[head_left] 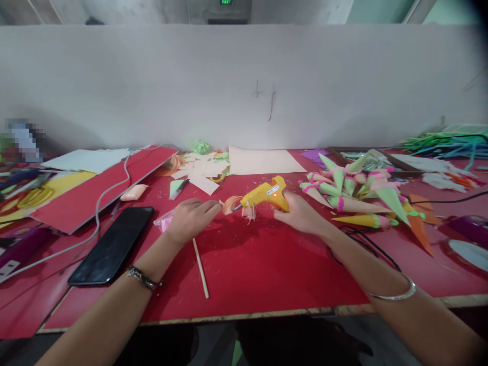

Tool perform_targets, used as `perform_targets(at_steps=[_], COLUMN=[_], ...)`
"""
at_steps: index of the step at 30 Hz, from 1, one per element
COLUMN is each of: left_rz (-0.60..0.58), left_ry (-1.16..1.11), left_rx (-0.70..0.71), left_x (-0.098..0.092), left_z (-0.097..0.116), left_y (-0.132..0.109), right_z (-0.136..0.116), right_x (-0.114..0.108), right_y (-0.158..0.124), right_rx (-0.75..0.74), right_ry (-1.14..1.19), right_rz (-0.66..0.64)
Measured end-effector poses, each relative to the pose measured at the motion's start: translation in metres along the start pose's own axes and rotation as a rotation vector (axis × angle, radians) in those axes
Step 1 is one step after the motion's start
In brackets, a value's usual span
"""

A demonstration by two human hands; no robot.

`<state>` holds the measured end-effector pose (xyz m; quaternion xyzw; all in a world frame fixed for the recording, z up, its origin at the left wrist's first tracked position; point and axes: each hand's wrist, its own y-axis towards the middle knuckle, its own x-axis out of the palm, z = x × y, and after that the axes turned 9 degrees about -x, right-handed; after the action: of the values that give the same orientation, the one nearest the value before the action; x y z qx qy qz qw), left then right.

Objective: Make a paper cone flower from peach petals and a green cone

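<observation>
My right hand (pixel 299 211) is wrapped round the handle of a yellow hot glue gun (pixel 261 195), whose small orange light is lit. The gun points left, its nozzle right at a curved, striped orange paper piece (pixel 230 204). At that piece's left edge, the fingers of my left hand (pixel 194 217) are closed in a pinch; the exact grip is partly hidden. Just below the nozzle sits a small pale piece with glue strings (pixel 249 211). A thin white stick (pixel 201 268) lies below my left hand, and a pink item in clear plastic (pixel 165 221) is beside the wrist.
A black phone (pixel 112 246) and a white cable (pixel 99 203) lie left, near a red board (pixel 102 188). Paper scraps (pixel 202 170) and a cream sheet (pixel 267 161) are at the back. Several paper cones (pixel 354 188) are piled right, above a black cord (pixel 368 244).
</observation>
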<state>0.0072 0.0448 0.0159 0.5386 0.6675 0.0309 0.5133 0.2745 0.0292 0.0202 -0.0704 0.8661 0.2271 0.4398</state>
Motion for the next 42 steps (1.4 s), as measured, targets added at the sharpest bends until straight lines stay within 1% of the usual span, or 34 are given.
perform_targets(at_steps=[7,11,20,28,32,36,40,42], left_rz=[0.005,0.013,0.064,0.051,0.033,0.020,0.013,0.008], left_ry=[-0.004,0.001,0.003,0.014,0.014,0.002,0.007,0.018], left_rx=[-0.011,-0.012,-0.017,-0.016,-0.022,-0.049,-0.055,-0.058], left_x=[0.000,0.001,0.002,0.002,0.001,0.003,0.005,0.005], left_z=[0.000,0.000,0.000,-0.001,-0.001,-0.001,-0.002,-0.002], left_y=[-0.001,-0.002,-0.001,-0.002,-0.001,-0.002,-0.003,-0.003], right_z=[0.001,0.003,0.003,0.003,0.005,0.008,0.015,0.023], right_x=[-0.001,-0.002,-0.001,-0.002,-0.001,-0.003,-0.010,-0.013], right_y=[0.000,0.000,0.000,0.001,0.002,0.003,0.004,0.006], right_rx=[0.007,0.039,0.032,0.051,0.053,0.065,0.066,0.113], right_ry=[0.021,-0.024,-0.023,-0.084,-0.158,-0.155,-0.054,-0.043], right_rz=[-0.008,-0.006,-0.003,-0.009,0.008,0.060,0.192,0.256])
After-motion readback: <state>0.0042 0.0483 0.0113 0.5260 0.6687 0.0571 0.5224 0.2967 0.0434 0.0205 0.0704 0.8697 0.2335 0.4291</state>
